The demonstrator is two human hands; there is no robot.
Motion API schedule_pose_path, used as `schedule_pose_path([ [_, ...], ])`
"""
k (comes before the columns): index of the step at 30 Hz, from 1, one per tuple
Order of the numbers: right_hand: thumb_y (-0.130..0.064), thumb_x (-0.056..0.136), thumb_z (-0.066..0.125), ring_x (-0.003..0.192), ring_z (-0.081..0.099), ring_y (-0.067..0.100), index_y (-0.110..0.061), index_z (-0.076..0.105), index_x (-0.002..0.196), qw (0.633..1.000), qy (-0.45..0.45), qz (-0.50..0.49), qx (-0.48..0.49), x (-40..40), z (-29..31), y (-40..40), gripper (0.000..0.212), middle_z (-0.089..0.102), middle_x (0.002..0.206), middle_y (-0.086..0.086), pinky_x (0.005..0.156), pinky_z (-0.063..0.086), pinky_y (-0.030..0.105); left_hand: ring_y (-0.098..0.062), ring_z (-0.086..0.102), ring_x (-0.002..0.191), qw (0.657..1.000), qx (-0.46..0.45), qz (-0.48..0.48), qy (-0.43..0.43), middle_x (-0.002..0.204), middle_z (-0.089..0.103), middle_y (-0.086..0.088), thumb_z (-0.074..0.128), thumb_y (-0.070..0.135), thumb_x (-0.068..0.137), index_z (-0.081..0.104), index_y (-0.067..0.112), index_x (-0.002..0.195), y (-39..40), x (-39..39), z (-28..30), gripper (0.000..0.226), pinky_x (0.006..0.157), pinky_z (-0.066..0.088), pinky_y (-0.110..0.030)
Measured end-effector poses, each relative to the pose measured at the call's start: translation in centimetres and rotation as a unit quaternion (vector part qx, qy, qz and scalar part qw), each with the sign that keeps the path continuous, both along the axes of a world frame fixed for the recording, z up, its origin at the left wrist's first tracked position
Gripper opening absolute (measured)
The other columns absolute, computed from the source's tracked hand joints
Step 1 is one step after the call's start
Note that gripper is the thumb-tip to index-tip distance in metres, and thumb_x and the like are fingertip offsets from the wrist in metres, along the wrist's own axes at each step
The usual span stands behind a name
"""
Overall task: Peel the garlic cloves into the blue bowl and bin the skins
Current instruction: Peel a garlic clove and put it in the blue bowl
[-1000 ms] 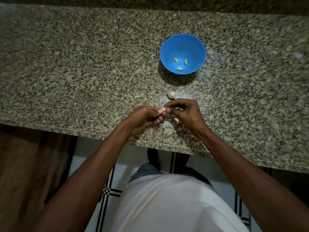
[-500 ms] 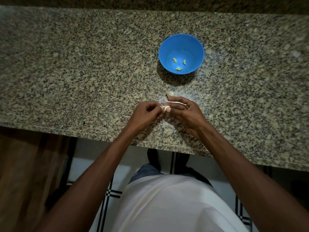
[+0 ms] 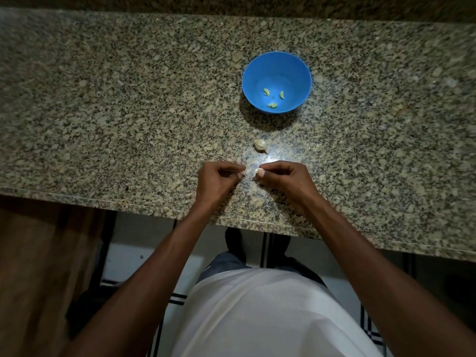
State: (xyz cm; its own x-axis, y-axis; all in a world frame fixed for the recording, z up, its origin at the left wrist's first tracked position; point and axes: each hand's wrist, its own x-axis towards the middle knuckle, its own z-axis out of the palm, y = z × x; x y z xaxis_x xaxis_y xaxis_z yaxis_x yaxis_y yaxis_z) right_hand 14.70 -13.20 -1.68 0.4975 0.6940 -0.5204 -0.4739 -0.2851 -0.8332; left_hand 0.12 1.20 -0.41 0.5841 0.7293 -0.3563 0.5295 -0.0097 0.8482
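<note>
Nearest, a white shirt (image 3: 257,318) fills the bottom of the view, with both forearms reaching out over the near edge of the speckled granite surface (image 3: 103,112). The left hand (image 3: 216,181) has its fingers curled, thumb and forefinger pinching a pale scrap of garlic skin (image 3: 244,171) (small and washed out, so its shape is hard to make out). Just to its right, a small gap apart, the right hand (image 3: 283,180) pinches a garlic clove (image 3: 258,171) at its fingertips; only a whitish end of the clove shows, the rest hidden by the fingers, and whether any skin clings to it cannot be told. A bright glare on the surface just beyond the hands blurs the detail there.

A little farther off lies the remaining garlic bulb (image 3: 260,145), pale, rounded and papery, with a short stem pointing near-right. Beyond it stands the blue bowl (image 3: 257,73), round and upright, casting a dark shadow toward the near left. Three peeled cloves (image 3: 272,105), small and yellowish, lie apart from one another on its bottom.
</note>
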Motion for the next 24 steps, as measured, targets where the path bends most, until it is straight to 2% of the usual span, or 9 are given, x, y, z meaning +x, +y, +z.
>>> schedule_pose_path([
  [2, -0.006, 0.086, 0.084, 0.097, 0.077, 0.041, 0.0, 0.079, 0.104, 1.0, -0.023, -0.001, -0.002, 0.0, -0.2, -0.2, 0.019, 0.079, 0.096, 0.021, 0.093, 0.062, 0.052, -0.01, 0.075, 0.101, 1.0, 0.018, -0.022, 0.012, 0.107, 0.08, 0.002, 0.076, 0.001, 0.089, 0.083, 0.015, 0.103, -0.2, 0.0, 0.0, 0.021, 0.093, 0.061, -0.032],
  [4, -0.006, 0.088, 0.083, 0.093, 0.077, 0.042, 0.0, 0.079, 0.105, 0.999, -0.048, 0.003, -0.006, -0.1, -0.2, -0.2, 0.018, 0.079, 0.094, 0.021, 0.091, 0.062, 0.053, -0.008, 0.073, 0.102, 0.999, 0.01, -0.039, -0.005, 0.11, 0.079, 0.004, 0.077, 0.011, 0.092, 0.082, 0.018, 0.109, -0.4, 0.1, 0.1, 0.018, 0.092, 0.061, -0.032],
  [7, -0.007, 0.09, 0.082, 0.082, 0.078, 0.029, -0.002, 0.08, 0.107, 0.997, -0.079, 0.014, -0.007, -0.2, 0.1, -0.1, 0.018, 0.08, 0.091, 0.017, 0.08, 0.064, 0.045, -0.007, 0.075, 0.098, 0.997, -0.045, -0.045, -0.034, 0.104, 0.08, 0.004, 0.078, 0.026, 0.094, 0.08, 0.016, 0.113, -1.0, 0.2, 0.6, 0.021, 0.089, 0.062, -0.031],
  [9, -0.01, 0.089, 0.083, 0.081, 0.078, 0.023, -0.005, 0.081, 0.106, 0.995, -0.094, 0.015, -0.012, -0.4, 0.2, 0.2, 0.017, 0.081, 0.091, 0.013, 0.077, 0.063, 0.039, -0.011, 0.077, 0.095, 0.994, -0.087, -0.046, -0.041, 0.1, 0.081, 0.001, 0.078, 0.026, 0.094, 0.08, 0.014, 0.112, -1.3, 0.4, 0.6, 0.022, 0.085, 0.062, -0.029],
  [12, -0.015, 0.088, 0.085, 0.088, 0.08, 0.022, -0.012, 0.083, 0.101, 0.992, -0.127, 0.01, -0.02, -0.7, 0.0, 0.4, 0.014, 0.082, 0.091, 0.005, 0.081, 0.064, 0.04, -0.018, 0.078, 0.091, 0.989, -0.141, -0.018, -0.034, 0.097, 0.081, -0.005, 0.079, 0.024, 0.093, 0.08, 0.01, 0.11, -1.3, 0.6, 0.1, 0.022, 0.079, 0.061, -0.032],
  [15, -0.013, 0.088, 0.085, 0.087, 0.08, 0.018, -0.015, 0.083, 0.098, 0.99, -0.142, -0.003, -0.023, -0.8, 0.0, 0.2, 0.011, 0.082, 0.089, 0.001, 0.077, 0.062, 0.034, -0.019, 0.077, 0.087, 0.983, -0.181, 0.019, -0.025, 0.097, 0.081, -0.01, 0.083, 0.02, 0.089, 0.08, 0.006, 0.106, -0.9, 0.6, -0.1, 0.022, 0.08, 0.06, -0.036],
  [17, -0.014, 0.088, 0.085, 0.089, 0.079, 0.018, -0.013, 0.083, 0.101, 0.987, -0.16, 0.003, -0.026, -0.7, -0.1, 0.2, 0.013, 0.082, 0.091, 0.0, 0.08, 0.065, 0.038, -0.018, 0.074, 0.082, 0.979, -0.2, 0.022, -0.024, 0.095, 0.08, -0.014, 0.082, 0.016, 0.089, 0.079, 0.002, 0.106, -1.0, 0.7, 0.2, 0.022, 0.078, 0.06, -0.032],
  [20, -0.016, 0.089, 0.084, 0.09, 0.079, 0.016, -0.013, 0.083, 0.103, 0.981, -0.19, 0.02, -0.031, -0.5, 0.1, 0.3, 0.015, 0.082, 0.095, -0.002, 0.086, 0.065, 0.043, -0.018, 0.071, 0.08, 0.976, -0.216, 0.024, -0.018, 0.094, 0.079, -0.014, 0.078, 0.014, 0.093, 0.078, 0.001, 0.106, -1.1, 0.9, 0.6, 0.019, 0.076, 0.059, -0.028],
  [24, -0.011, 0.091, 0.081, 0.086, 0.079, 0.012, -0.014, 0.083, 0.103, 0.971, -0.232, 0.03, -0.038, -0.6, 0.5, 0.4, 0.013, 0.081, 0.093, -0.003, 0.082, 0.066, 0.041, -0.021, 0.074, 0.085, 0.985, -0.173, 0.015, -0.003, 0.091, 0.08, -0.009, 0.078, 0.02, 0.094, 0.078, 0.007, 0.102, -1.1, 1.2, 0.7, 0.016, 0.084, 0.061, -0.034],
])
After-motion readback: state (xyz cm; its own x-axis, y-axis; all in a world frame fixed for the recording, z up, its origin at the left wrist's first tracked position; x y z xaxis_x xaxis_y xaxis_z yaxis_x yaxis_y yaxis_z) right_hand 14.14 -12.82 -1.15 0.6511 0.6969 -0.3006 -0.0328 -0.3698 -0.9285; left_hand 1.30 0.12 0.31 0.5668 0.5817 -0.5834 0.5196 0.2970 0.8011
